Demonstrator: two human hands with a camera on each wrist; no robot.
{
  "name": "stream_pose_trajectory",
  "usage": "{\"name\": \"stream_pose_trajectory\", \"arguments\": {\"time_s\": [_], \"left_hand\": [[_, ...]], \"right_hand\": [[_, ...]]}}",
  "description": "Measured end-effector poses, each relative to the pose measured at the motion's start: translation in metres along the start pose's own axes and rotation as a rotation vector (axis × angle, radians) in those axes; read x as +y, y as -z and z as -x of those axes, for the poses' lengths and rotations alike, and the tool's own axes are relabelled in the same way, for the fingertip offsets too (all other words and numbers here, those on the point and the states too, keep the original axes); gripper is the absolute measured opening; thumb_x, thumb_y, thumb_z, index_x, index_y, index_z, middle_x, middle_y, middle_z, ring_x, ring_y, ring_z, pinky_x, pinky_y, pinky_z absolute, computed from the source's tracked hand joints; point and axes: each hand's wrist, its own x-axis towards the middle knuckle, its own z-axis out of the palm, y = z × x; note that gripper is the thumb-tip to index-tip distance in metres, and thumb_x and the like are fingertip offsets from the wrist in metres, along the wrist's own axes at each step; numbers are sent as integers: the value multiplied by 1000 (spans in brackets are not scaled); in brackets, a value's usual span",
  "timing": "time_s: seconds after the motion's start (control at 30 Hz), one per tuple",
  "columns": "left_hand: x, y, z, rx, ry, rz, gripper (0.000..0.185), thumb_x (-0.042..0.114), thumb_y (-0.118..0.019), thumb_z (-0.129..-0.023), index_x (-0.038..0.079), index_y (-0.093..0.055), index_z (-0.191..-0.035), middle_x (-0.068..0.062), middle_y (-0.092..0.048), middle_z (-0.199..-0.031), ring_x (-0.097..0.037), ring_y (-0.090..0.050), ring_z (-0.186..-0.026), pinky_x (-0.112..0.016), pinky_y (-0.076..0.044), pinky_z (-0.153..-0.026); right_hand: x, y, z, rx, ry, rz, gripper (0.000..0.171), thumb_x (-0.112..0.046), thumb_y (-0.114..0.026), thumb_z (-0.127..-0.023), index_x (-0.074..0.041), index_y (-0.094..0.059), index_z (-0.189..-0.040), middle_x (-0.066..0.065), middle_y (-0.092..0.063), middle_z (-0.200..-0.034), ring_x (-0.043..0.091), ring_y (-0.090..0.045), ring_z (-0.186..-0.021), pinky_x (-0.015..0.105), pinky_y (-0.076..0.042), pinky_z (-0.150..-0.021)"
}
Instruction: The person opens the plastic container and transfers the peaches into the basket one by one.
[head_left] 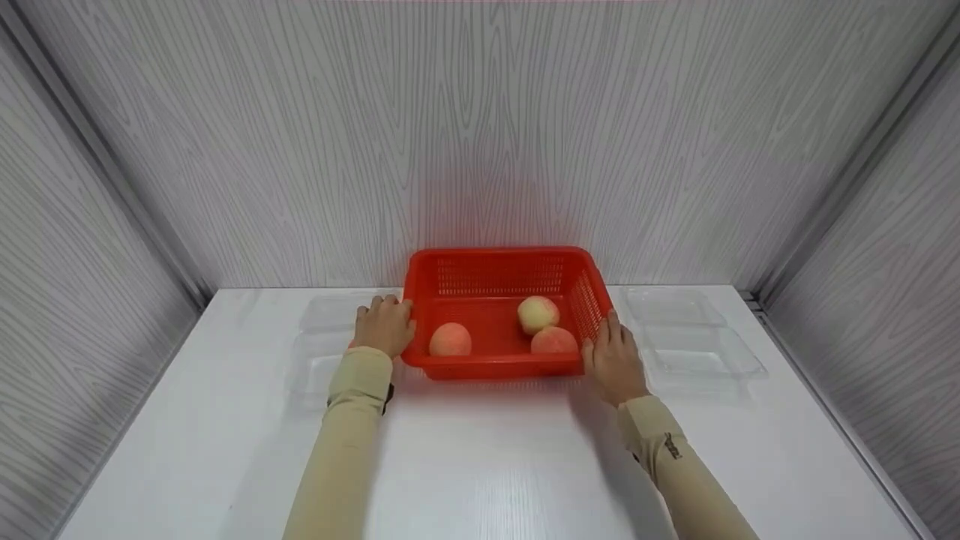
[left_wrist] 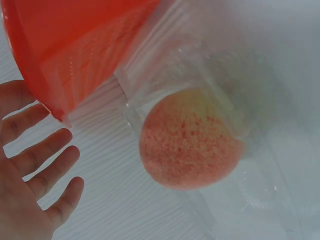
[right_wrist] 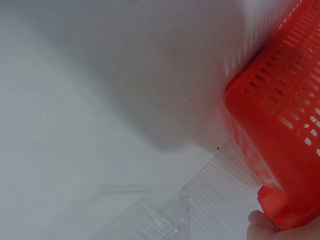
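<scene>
Both hands point(head_left: 386, 324) point(head_left: 613, 358) flank red basket point(head_left: 495, 262) (grip unclear); three peaches point(head_left: 450, 340) inside.

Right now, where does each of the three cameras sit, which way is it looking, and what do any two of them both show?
Head: worn on the head, facing forward and down at the red basket with three peaches; both sleeved arms, left hand and right hand show.
Left wrist: beside the left hand, facing a peach in a clear tray; open fingers show.
Right wrist: by the right hand, facing the tabletop; only fingertips show.
Shared: all three views show the red basket.
</scene>
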Motion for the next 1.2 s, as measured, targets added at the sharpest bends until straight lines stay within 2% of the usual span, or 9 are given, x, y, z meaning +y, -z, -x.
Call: {"name": "stream_pose_trajectory", "arguments": {"time_s": [0.13,0.47,0.73,1.2], "left_hand": [[-3,2,1,25,-8,-7,16,14,-67,-95,1,-72,-103,-22,-67,-96,-42,-62,-92,-58,-53,-78],[-12,3,5,-9,33,20,21,16,-64,-98,1,-72,-110,-21,-68,-101,-41,-62,-97,-59,-52,-81],[-20,2,10,-17,38,9,24,16,-63,-98,0,-71,-114,-21,-68,-107,-42,-62,-102,-60,-51,-85],[-30,2,20,-66,58,45,30,18,-60,-100,1,-68,-123,-22,-66,-118,-43,-58,-111,-61,-47,-91]], "right_hand": [[0,0,-1,36,29,12,45,-9,-46,-97,26,-49,-125,42,-48,-134,55,-54,-106,59,-47,-95],[-3,-3,-1,76,42,6,43,-8,-46,-95,26,-50,-122,42,-50,-130,55,-56,-101,60,-49,-92],[-3,0,-1,-3,-17,-33,47,-11,-45,-98,25,-47,-128,42,-45,-138,56,-52,-110,61,-45,-98],[0,0,-1,-15,-4,-7,46,-11,-46,-98,26,-48,-126,42,-45,-137,56,-52,-109,60,-45,-99]]}}
